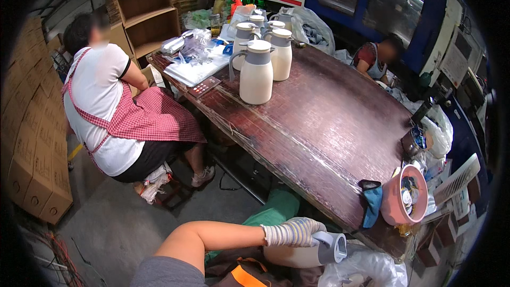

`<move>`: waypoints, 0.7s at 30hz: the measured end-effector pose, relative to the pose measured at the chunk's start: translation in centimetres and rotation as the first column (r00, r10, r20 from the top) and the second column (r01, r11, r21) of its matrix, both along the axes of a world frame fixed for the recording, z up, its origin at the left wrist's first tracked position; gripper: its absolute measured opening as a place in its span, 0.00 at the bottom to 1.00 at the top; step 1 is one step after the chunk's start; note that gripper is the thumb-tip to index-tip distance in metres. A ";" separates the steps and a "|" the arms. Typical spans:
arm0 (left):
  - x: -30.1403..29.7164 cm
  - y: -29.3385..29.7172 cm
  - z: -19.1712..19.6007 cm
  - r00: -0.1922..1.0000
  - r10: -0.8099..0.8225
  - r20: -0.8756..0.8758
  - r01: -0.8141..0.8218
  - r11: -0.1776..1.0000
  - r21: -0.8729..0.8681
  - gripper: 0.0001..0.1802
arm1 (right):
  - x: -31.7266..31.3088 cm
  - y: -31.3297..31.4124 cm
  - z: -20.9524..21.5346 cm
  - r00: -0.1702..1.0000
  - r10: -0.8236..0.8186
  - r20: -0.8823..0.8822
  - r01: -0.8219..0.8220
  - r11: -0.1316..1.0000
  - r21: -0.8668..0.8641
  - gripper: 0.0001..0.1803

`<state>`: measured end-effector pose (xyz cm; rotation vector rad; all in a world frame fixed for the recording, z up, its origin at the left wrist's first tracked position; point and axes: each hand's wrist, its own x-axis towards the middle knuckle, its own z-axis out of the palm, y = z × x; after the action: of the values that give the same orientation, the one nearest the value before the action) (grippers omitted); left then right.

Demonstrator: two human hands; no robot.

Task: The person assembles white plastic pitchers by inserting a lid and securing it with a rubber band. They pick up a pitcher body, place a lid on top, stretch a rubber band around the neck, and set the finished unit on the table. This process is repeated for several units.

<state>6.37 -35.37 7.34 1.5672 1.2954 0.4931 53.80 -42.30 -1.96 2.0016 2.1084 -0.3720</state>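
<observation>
— What have you got hold of down there?

— My left hand [293, 232], in a striped knit glove, is wrapped over the grey lid end of a cream thermos jug [313, 251] lying on its side at about six o'clock, just below the near edge of the dark wooden table [319, 127].

— And your right hand?

— It isn't in sight, so I can't say anything about it.

— What's on the table?

— A cluster of upright cream jugs [260, 69] with grey collars up at twelve o'clock, with plastic bags [194, 48] and a white tray beside them at eleven. At four o'clock a pink bowl [404, 202] of small parts leans at the table's edge, with a blue cloth [372, 202] just beside it.

— Anyone nearby?

— A person in a red checked apron [143, 119] sits at nine o'clock, and another person [377, 56] is at the far side, around two o'clock.
</observation>
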 end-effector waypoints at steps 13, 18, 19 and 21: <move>-1.4 -0.2 -2.4 0.996 0.044 0.083 -0.044 0.999 -0.005 0.25 | 0.4 1.5 6.3 0.966 -0.148 -0.212 0.100 0.969 -0.224 0.41; -2.2 -0.8 -1.5 0.954 0.077 0.290 -0.043 0.992 -0.121 0.23 | 4.3 1.5 3.7 0.923 -0.192 -0.332 0.183 0.981 -0.061 0.40; -2.1 -0.9 -2.1 0.948 0.078 0.308 -0.048 0.993 -0.103 0.23 | 5.2 1.6 2.7 0.931 -0.083 -0.355 0.120 0.989 0.083 0.40; -2.0 -1.3 -2.2 0.954 0.076 0.290 -0.049 0.994 -0.097 0.23 | 0.8 2.2 5.3 0.767 -0.304 -0.565 0.358 0.934 -0.018 0.37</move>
<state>4.38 -36.62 5.13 1.3249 1.1246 0.6726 54.62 -40.13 3.34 2.5735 2.0700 -1.0668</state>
